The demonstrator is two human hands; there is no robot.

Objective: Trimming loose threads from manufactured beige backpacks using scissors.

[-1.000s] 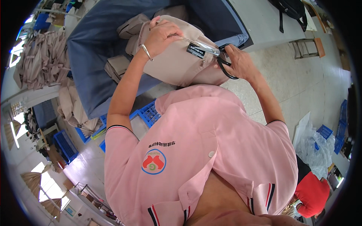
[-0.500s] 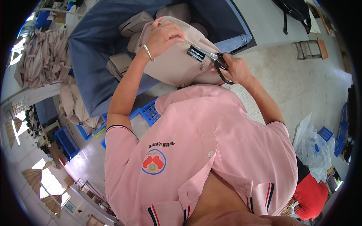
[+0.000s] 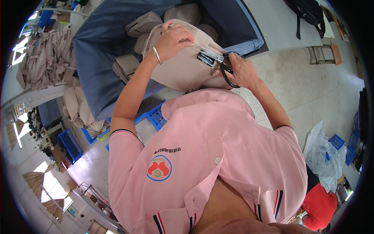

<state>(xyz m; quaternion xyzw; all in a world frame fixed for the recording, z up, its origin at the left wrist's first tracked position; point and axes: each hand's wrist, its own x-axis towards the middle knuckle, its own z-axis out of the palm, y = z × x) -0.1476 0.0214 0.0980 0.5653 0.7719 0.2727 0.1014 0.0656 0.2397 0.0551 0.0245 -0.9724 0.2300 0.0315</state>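
So the person's two hands are apart here, with a pair of scissors between them. The right hand is clamped on the black handles of the scissors. The left hand, bangle on its wrist, lies on the beige bag with its fingers bent; can't tell whether they're pinching fabric or something thin.

The scissors sit at a slant: long axis from lower right up to upper left, handles at the right hand, tips aimed at the left hand's fingertips and just beside them. The blades lie over the front of the bag, right above a small black label.

The bag's long side looks to slope the same way, down to the right, though the fisheye bends things a bit. It's under the left hand and mostly to the left of the right hand, at the near side of a big blue fabric bin. A few more beige bags are in the bin.

Further out, a pile of beige pieces is off left, a black backpack lies on a grey surface at upper right, and a stool stands near it.
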